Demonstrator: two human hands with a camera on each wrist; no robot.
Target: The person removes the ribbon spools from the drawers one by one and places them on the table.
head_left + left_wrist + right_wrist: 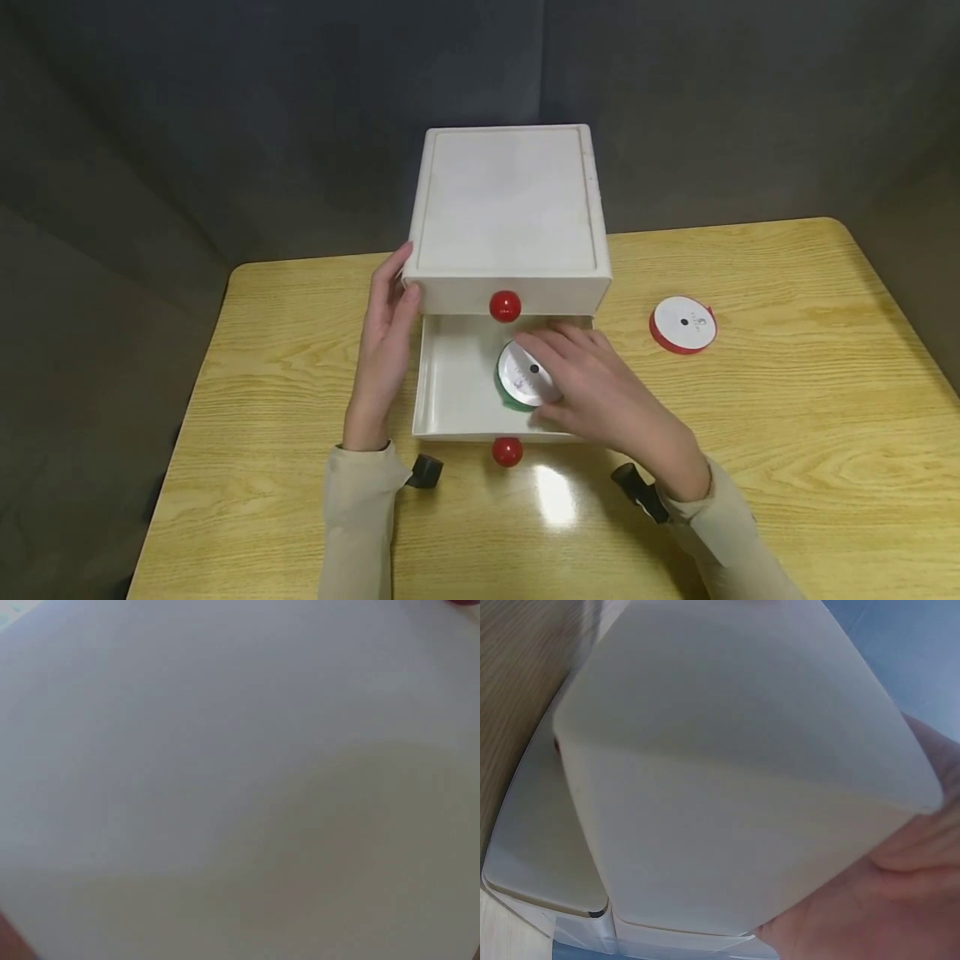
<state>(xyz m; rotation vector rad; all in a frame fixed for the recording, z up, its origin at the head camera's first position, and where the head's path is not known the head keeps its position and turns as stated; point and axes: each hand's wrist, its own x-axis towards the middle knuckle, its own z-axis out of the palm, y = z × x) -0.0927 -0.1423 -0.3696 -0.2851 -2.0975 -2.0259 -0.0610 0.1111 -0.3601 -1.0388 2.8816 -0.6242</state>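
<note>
A white two-drawer cabinet (510, 200) stands on the table, its lower drawer (456, 379) pulled out. Inside that drawer is a spool of green ribbon (517, 379) with a white label. My right hand (603, 387) holds the spool from the right, fingers over its far side and thumb near its front edge; the hand hides part of it. At the cabinet's left front corner rests my left hand (384, 346), fingers along the side. The drawer's pale outer wall (735, 840) fills much of the right wrist view, beside part of the hand.
A spool of red ribbon (684, 323) lies on the wooden table (787, 400) to the right of the cabinet. Red round knobs stick out from the upper drawer (505, 306) and lower drawer (507, 452). A dark curtain (300, 125) hangs behind the table.
</note>
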